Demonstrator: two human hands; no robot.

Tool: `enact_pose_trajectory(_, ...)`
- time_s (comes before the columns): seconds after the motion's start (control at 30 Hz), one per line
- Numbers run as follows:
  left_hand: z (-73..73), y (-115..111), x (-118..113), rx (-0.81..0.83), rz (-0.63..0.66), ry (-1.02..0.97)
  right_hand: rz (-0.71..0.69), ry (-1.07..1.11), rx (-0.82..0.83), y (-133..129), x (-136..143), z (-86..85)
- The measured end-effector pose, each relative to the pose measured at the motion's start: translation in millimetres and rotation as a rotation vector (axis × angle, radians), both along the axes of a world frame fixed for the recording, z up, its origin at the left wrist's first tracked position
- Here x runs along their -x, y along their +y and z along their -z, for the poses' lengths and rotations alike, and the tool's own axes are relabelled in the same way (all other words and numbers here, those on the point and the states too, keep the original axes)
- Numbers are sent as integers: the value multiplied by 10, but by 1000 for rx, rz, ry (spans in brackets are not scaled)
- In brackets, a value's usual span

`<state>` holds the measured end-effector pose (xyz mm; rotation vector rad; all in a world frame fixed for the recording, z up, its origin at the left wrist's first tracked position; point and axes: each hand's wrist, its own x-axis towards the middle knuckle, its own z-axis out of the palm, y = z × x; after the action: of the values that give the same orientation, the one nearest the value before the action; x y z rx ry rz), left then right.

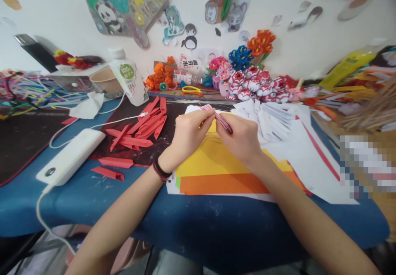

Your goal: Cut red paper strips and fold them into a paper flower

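A narrow red-and-white striped piece (223,124) is held between my two hands above yellow and orange paper sheets (229,183). My left hand (192,132) pinches its upper left part, with white and red stripes showing beyond the fingertips. On its lower right part, my right hand (239,135) has its fingers closed. The hands are close together, their fingertips nearly meeting. Folded red paper strips (148,122) lie left of my left hand, on a dark mat. Folded white paper strips (266,120) are heaped just beyond my right hand.
A white power bank (71,157) with cables lies on the blue table (93,207). Behind stand a white bottle (128,77), a paper bowl (107,81), yellow-handled scissors (192,91) and red-and-white flowers (256,83). White sheets (321,171) lie at the right.
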<state>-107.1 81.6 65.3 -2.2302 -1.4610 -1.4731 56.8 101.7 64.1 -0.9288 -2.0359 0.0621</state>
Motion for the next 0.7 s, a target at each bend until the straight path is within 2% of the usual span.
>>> enact_pose_trajectory(0.43, -33, 36, 9, -101, 49, -42, -20, 77, -86, 7, 26, -7)
enact_pose_trajectory(0.7, -48, 7, 1, -106, 26, 32, -6, 75, -13, -1, 16, -28)
